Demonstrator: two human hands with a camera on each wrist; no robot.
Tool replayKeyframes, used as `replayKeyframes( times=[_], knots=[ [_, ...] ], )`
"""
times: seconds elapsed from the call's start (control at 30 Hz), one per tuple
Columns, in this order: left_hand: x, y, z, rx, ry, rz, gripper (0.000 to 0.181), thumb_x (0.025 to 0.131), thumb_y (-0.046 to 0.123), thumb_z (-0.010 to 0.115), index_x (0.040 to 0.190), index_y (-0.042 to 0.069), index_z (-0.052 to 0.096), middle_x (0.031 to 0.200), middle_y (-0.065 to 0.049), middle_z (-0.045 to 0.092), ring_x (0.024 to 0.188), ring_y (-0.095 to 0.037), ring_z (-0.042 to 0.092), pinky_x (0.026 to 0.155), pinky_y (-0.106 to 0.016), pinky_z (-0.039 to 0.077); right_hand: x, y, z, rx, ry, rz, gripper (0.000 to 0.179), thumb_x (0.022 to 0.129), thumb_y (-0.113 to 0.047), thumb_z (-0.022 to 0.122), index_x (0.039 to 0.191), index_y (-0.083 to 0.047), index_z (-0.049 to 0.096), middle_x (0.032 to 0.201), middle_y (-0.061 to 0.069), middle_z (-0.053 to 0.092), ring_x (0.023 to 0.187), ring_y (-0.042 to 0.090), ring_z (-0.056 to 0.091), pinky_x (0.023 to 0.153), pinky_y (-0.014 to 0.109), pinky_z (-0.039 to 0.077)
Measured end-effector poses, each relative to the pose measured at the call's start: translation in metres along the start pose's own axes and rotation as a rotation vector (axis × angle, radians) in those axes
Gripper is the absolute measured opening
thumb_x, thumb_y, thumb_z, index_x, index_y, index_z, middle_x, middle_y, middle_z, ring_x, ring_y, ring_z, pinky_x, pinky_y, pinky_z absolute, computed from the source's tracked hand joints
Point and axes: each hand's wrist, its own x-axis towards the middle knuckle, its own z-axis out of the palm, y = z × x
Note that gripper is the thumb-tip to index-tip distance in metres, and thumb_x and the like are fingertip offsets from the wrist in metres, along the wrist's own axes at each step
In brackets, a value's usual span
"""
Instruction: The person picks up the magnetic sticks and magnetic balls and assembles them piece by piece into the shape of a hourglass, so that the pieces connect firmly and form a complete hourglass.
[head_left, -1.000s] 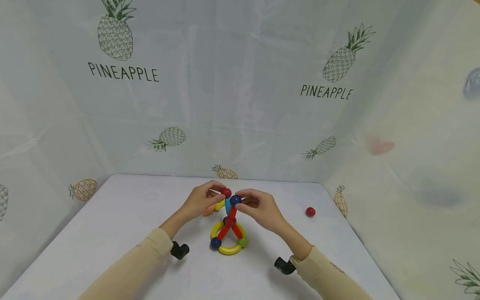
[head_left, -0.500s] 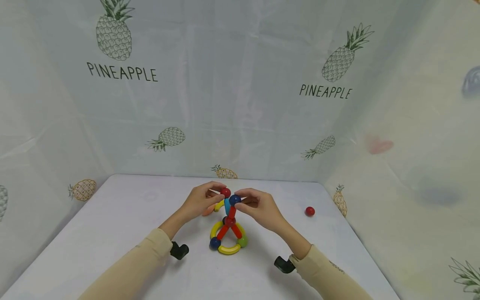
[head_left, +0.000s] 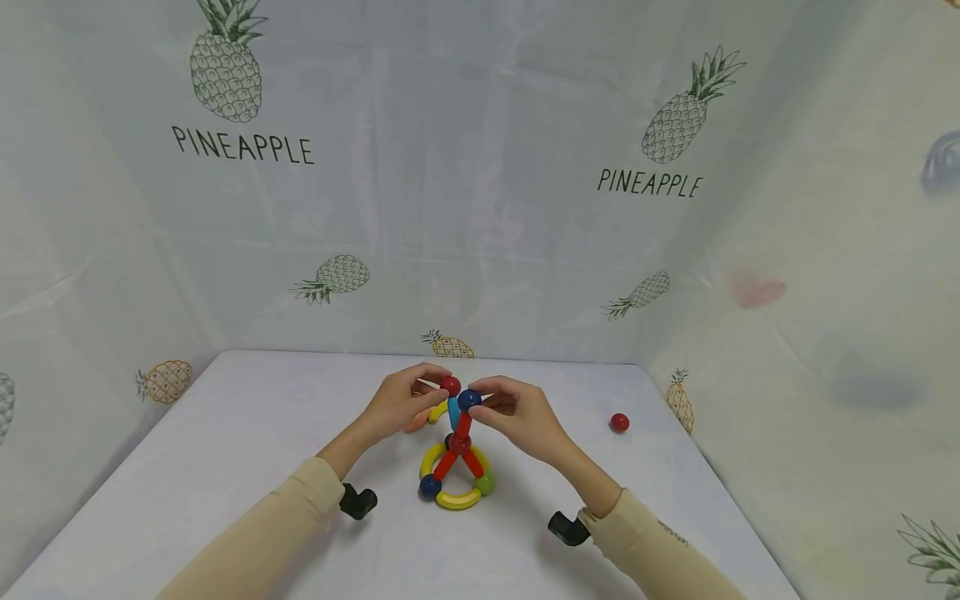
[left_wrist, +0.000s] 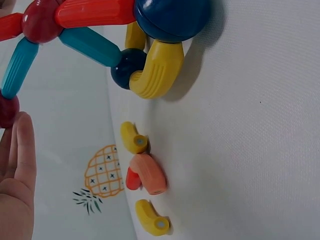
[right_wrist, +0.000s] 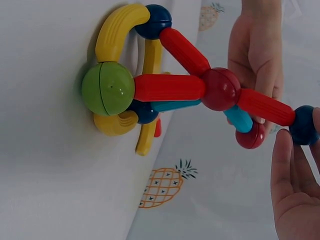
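A magnetic ball-and-rod structure stands on the table, its base a ring of yellow curved rods (head_left: pixel 458 502) joined by a green ball (head_left: pixel 485 484) and dark blue balls (head_left: pixel 430 487). Red rods (right_wrist: pixel 170 88) and a teal rod (left_wrist: pixel 91 46) lean up from it to a central red ball (head_left: pixel 460 443). Two arms branch upward from there. My left hand (head_left: pixel 403 402) pinches the red ball (head_left: pixel 451 386) that tops a teal rod (right_wrist: pixel 238 119). Between thumb and fingers, my right hand (head_left: pixel 522 419) holds the dark blue ball (head_left: pixel 469 400) capping a red rod (right_wrist: pixel 265 107).
Behind the structure lie loose curved pieces: yellow ones (left_wrist: pixel 151 218), an orange one (left_wrist: pixel 149 173) and part of a red one (left_wrist: pixel 133 179). A loose red ball (head_left: pixel 619 423) rests on the table's right side. A pineapple-print curtain (head_left: pixel 480 208) hangs behind the table.
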Motion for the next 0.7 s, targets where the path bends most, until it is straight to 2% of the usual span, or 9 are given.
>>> replayKeyframes(
  times=[0.7],
  knots=[
    [-0.0017, 0.0003, -0.0022, 0.000, -0.013, 0.004, 0.041, 0.099, 0.031, 0.078, 0.138, 0.023, 0.067, 0.130, 0.003, 0.072, 0.112, -0.020, 0.069, 0.094, -0.037, 0.061, 0.0010, -0.0021, 0.0014, -0.013, -0.009, 0.013, 0.032, 0.098, -0.017, 0.080, 0.129, -0.020, 0.073, 0.114, -0.003, 0.076, 0.098, 0.013, 0.075, 0.088, 0.027, 0.062]
  ],
)
